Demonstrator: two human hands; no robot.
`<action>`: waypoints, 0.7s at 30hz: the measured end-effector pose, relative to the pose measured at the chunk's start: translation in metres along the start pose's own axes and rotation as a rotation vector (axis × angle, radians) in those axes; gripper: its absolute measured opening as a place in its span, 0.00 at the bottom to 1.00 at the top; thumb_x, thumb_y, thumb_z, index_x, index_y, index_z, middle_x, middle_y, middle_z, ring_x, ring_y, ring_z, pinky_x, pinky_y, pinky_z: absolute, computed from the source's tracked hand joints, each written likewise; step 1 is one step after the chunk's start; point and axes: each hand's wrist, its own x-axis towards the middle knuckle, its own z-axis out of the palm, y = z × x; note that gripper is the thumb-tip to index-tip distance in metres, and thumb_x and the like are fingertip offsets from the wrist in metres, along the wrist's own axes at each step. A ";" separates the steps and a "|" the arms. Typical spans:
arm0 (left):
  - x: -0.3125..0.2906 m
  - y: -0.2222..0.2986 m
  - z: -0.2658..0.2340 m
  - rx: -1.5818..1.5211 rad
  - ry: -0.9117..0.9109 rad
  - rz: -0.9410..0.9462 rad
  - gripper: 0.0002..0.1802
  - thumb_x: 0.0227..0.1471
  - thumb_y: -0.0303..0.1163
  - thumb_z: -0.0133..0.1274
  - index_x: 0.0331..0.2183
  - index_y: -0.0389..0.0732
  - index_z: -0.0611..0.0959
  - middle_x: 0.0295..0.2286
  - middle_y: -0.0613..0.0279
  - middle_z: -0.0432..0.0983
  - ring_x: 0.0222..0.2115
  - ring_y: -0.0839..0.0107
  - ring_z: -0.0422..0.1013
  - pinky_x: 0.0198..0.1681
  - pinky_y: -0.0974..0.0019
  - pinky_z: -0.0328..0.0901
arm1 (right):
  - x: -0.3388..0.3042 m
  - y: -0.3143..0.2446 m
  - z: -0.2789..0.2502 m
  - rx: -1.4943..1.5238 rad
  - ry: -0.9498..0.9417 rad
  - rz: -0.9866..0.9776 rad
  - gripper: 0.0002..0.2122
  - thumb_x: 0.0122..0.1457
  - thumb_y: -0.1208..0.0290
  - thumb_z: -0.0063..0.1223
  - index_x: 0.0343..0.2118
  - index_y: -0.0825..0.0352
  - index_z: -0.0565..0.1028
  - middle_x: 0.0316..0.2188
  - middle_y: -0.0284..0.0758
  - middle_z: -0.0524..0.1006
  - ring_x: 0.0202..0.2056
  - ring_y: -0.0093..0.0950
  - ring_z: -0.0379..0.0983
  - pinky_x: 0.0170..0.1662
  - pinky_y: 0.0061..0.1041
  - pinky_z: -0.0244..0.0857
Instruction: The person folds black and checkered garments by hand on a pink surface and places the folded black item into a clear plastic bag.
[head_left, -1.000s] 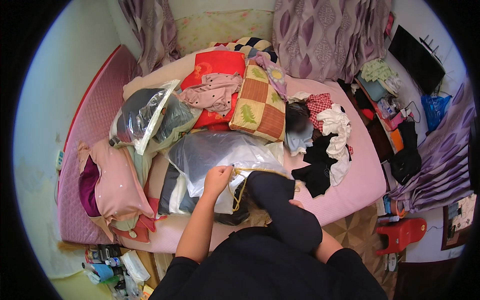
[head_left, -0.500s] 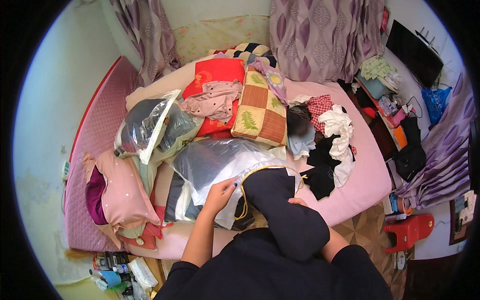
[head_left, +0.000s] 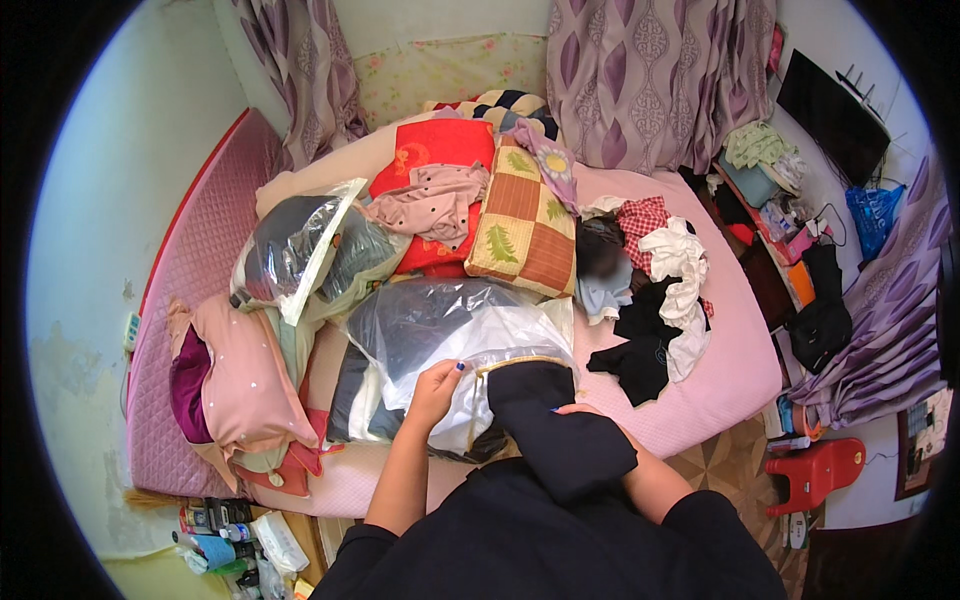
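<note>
Head view: the left hand (head_left: pixel 437 388) rests on a large clear plastic storage bag (head_left: pixel 450 335) lying at the near edge of the pink bed (head_left: pixel 720 380), its fingers (head_left: pixel 452 369) curled closed on the bag's opening edge just left of a folded black garment (head_left: pixel 555 425). The garment is lodged partway in the bag's mouth, its near part overhanging the bed edge toward the person. The right hand (head_left: pixel 590 412) lies under or against the right side of this garment and is largely hidden by it; only a few fingertips show, so how far the fingers are open cannot be told. The clear bag holds dark and pale folded clothes. To its far left sits a second filled clear plastic bag (head_left: pixel 295 250); at the near left lies a pink padded bundle (head_left: pixel 235 375). Far of the bag are a red cushion (head_left: pixel 435 160) and a patchwork cushion with green tree motifs (head_left: pixel 522 232). To the right lies a loose heap of black, white and red checked clothes (head_left: pixel 655 290). Purple patterned curtains (head_left: pixel 650 80) hang at the far side.
</note>
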 end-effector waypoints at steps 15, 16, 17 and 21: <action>-0.006 0.010 -0.011 -0.093 -0.340 -0.261 0.14 0.50 0.34 0.43 0.29 0.32 0.77 0.20 0.70 0.69 0.24 0.82 0.60 0.29 0.76 0.58 | 0.038 -0.028 0.074 -0.093 0.044 -0.206 0.15 0.49 0.71 0.49 0.39 0.72 0.67 0.37 0.41 0.71 0.39 0.34 0.69 0.46 0.32 0.61; -0.006 0.013 -0.008 -0.105 -0.306 -0.197 0.14 0.50 0.34 0.43 0.28 0.32 0.77 0.18 0.71 0.67 0.22 0.82 0.59 0.27 0.75 0.57 | 0.057 -0.035 0.064 -0.057 0.015 -0.182 0.15 0.50 0.71 0.47 0.40 0.71 0.67 0.38 0.41 0.71 0.40 0.34 0.67 0.48 0.32 0.58; -0.001 0.004 -0.005 -0.087 -0.371 -0.237 0.14 0.50 0.34 0.43 0.27 0.31 0.77 0.17 0.72 0.65 0.21 0.83 0.58 0.24 0.75 0.56 | 0.086 -0.042 0.037 -0.017 -0.044 -0.382 0.12 0.51 0.73 0.45 0.38 0.71 0.68 0.37 0.41 0.71 0.39 0.34 0.67 0.48 0.32 0.58; -0.018 0.006 -0.006 -0.082 -0.297 -0.196 0.14 0.49 0.34 0.45 0.30 0.32 0.77 0.17 0.72 0.65 0.21 0.82 0.59 0.24 0.75 0.56 | 0.117 -0.043 0.074 -0.016 0.140 -0.428 0.11 0.53 0.71 0.43 0.36 0.72 0.67 0.34 0.44 0.70 0.34 0.36 0.68 0.43 0.35 0.61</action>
